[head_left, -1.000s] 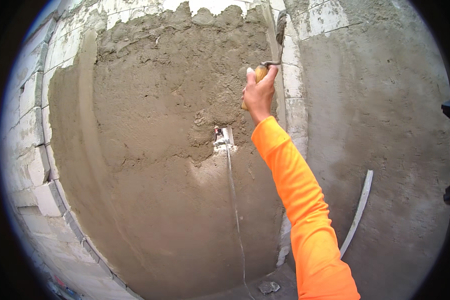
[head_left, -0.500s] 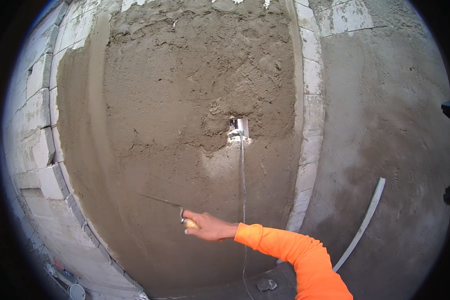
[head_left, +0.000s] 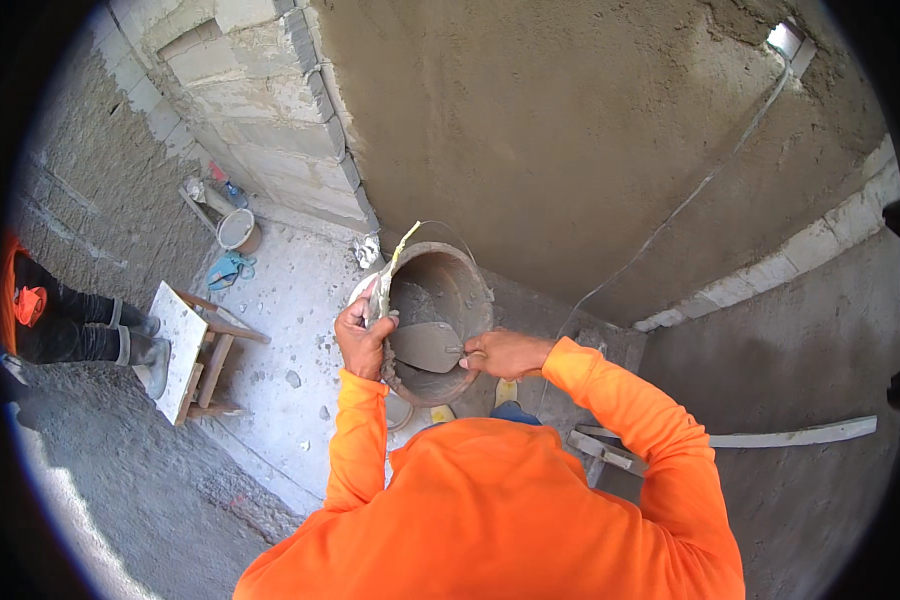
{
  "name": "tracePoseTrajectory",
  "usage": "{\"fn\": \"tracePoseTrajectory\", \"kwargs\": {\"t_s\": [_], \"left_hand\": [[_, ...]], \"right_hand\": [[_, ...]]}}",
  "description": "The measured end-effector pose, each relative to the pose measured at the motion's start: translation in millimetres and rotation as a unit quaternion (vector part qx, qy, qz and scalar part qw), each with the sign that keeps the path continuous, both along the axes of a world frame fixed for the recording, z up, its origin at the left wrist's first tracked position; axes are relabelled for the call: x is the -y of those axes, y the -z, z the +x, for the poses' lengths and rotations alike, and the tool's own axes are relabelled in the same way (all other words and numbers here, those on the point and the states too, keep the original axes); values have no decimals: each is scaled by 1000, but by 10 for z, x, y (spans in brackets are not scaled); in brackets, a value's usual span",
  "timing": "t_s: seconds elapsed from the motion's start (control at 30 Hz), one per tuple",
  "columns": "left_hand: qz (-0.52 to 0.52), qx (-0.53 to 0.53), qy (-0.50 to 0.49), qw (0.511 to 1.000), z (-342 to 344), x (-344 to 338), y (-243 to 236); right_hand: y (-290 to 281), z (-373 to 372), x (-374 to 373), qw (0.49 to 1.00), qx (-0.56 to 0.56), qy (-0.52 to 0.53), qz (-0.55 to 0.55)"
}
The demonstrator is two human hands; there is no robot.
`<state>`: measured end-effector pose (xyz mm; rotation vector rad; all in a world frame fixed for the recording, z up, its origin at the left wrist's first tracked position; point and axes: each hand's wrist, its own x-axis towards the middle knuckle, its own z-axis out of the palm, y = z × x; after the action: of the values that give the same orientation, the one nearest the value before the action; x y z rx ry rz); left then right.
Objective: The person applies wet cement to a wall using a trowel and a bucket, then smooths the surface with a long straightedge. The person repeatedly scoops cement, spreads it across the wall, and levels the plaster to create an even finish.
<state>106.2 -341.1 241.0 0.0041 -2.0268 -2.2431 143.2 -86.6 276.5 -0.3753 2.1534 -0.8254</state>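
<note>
- At nine o'clock, a co-worker [head_left: 60, 318] in dark trousers, with grey boots.
- Next, toward half past eight, a low wooden stool [head_left: 179, 340] with a flat, pale, smeared top.
- At ten o'clock, a small round bucket [head_left: 252, 243] with pale grey matter inside; a crumpled blue item [head_left: 228, 271] lies near it at six o'clock.
- Between ten and eleven, a wall of pale, rough blocks [head_left: 280, 110] with squared, stepped edges.
- The person's left hand [head_left: 362, 335] is at the pail's nine o'clock, fingers curled and pinching its crusted rim.
- The round pail [head_left: 473, 290], mortar-stained and grey-brown, has a thin wire handle; grey mortar coats its inside.
- The trowel [head_left: 422, 347] lies over the pail's mouth, its broad blade coated in grey, at nine o'clock from the right fingers.
- The right hand [head_left: 505, 353], at the pail's four o'clock, has its fingers closed around the trowel's handle, largely hidden.
- At one o'clock, damp brown plaster [head_left: 540, 140], mostly smooth; a thin cable [head_left: 660, 234] hangs against it at two.
- Near four o'clock, a long pale batten [head_left: 800, 437].
</note>
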Motion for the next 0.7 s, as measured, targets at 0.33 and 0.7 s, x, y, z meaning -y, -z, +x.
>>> {"fn": "tracePoseTrajectory", "kwargs": {"t_s": [0.33, 0.7], "left_hand": [[-9, -52, 190, 980, -300, -663, -305], [129, 19, 143, 981, -419, -1015, 136]], "right_hand": [[-130, 218, -721, 973, -36, 58, 221], [231, 721, -906, 874, 218, 327, -286]]}}
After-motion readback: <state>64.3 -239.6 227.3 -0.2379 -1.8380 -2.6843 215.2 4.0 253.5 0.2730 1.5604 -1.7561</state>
